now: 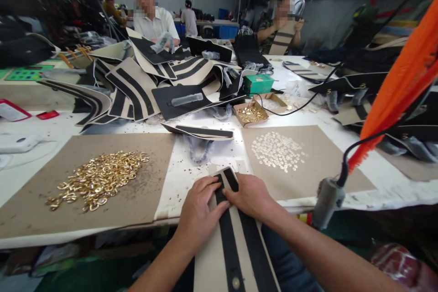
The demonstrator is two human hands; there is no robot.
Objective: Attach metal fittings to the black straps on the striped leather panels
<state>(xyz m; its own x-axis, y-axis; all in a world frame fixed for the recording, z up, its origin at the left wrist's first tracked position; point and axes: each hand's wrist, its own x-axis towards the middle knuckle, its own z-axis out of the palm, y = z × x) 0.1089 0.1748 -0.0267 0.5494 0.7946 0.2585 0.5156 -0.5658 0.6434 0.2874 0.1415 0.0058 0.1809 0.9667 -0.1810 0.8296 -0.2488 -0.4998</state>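
Observation:
A beige panel with black stripes (236, 242) lies over the table's near edge and onto my lap. Both hands press on its upper end. My left hand (200, 207) grips the panel's left side with fingers curled over a black stripe. My right hand (249, 196) holds the right side, thumb and fingers pinched near the top. A round snap shows at the panel's lower end (235, 283).
A heap of gold metal fittings (97, 178) lies on brown card at left; small pale discs (278, 150) on card at right. A box of gold parts (251, 113), a green box (258, 84), piled striped panels (143, 86), a hanging orange tool (393, 100). Co-workers sit opposite.

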